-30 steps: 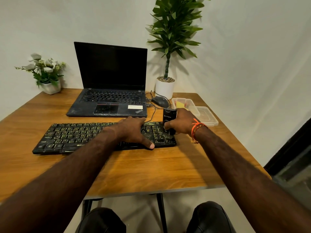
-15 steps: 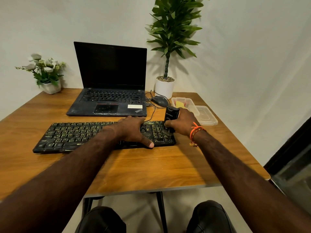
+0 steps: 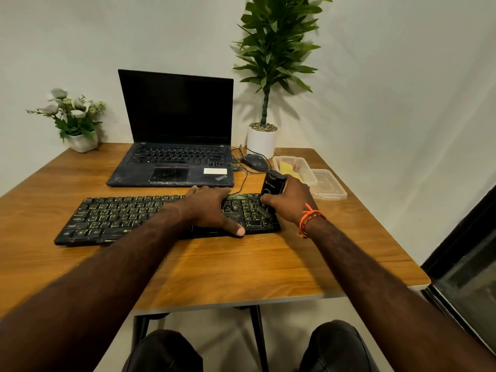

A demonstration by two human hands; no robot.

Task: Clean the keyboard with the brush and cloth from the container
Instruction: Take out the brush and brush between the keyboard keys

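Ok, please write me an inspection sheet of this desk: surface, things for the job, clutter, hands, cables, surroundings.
Surface: wooden table, bare at the front.
Job's things: black keyboard lies flat at the middle; black brush stands on its right end, bristles down; clear container behind it, open, with something yellow inside, possibly the cloth; its lid lies beside it.
Clutter: open laptop, screen dark; mouse; flower pot; tall plant in white pot.
Hands: left hand rests flat on the keyboard; right hand grips the brush.
Cables: black cable runs from near the mouse toward the keyboard.
Surroundings: pale wall; dark frame at right.
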